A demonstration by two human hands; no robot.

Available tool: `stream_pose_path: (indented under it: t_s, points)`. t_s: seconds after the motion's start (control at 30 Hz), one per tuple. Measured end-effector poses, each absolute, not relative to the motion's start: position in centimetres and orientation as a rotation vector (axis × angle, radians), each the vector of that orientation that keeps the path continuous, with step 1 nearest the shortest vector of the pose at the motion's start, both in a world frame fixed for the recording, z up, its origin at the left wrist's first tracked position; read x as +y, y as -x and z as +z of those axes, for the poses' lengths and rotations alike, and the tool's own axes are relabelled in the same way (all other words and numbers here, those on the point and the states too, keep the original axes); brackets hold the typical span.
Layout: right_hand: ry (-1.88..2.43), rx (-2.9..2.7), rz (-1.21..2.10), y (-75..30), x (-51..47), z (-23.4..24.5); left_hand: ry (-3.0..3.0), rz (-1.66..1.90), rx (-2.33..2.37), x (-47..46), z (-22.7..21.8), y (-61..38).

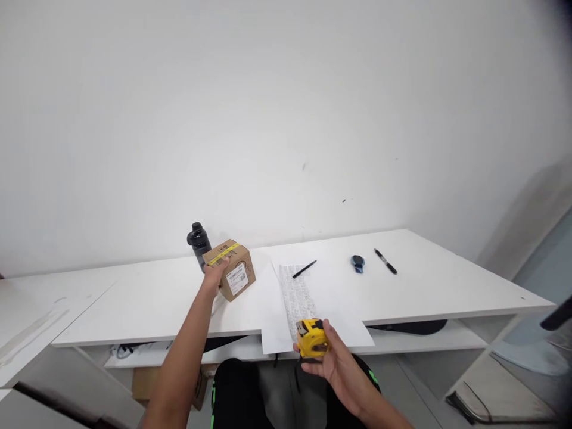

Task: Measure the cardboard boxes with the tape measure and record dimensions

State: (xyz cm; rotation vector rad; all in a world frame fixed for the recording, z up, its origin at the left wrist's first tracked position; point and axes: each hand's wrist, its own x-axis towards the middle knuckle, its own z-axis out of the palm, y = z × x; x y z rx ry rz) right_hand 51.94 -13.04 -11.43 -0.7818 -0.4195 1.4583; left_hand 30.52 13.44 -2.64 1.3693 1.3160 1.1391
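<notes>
My left hand (214, 275) grips the near left side of a brown cardboard box (243, 262), which has yellow tape across its top and a white label on the front. The box sits at an angle on the white desk, just in front of a dark water bottle (199, 241). In my right hand (333, 360) is a yellow and black tape measure (311, 339), held over the desk's front edge with a dark strap hanging down. Its blade does not show. Below it lies a sheet of paper covered in writing (297, 298), with a black pen (304, 269) across its upper part.
Farther right on the desk (424, 280) lie a watch (357, 262) and a second pen (385, 261). A plain white sheet (270, 322) overhangs the front edge. Under the top runs a shelf (460, 336) with dark items, and a cardboard box (145, 381) stands below at left.
</notes>
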Motion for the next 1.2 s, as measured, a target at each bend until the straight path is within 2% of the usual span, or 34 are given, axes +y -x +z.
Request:
stream_pose_path:
  t_s: [0.33,0.5,0.6,0.73,0.9,1.03,1.2]
  points:
    - [0.832,-0.615,1.482,-52.3,-14.1,-10.7,-1.332,0.773,0.923,16.9,-2.1,-24.2]
    - [0.582,-0.684,1.734,-50.6,-12.2,-9.9,-1.224,0.9,0.697,16.4,-4.9,-25.4]
    - [0.628,-0.785,1.724,-49.4,-9.2,-7.7,-1.193,0.968,0.689,16.4,-6.1,-26.1]
    - [0.957,-1.122,1.336,-48.0,-1.7,-3.3,-1.162,0.997,0.7,16.4,-6.9,-26.0]
    - [1.299,-1.73,0.355,-46.2,9.1,0.4,-1.065,1.04,0.751,16.2,-7.8,-25.8]
    - [1.351,-2.104,0.151,-44.8,13.2,0.3,-1.05,1.054,0.726,16.3,-8.2,-26.0]
    - [1.379,-2.187,0.049,-44.1,13.6,-0.5,-1.051,1.027,0.64,16.4,-8.2,-26.2]
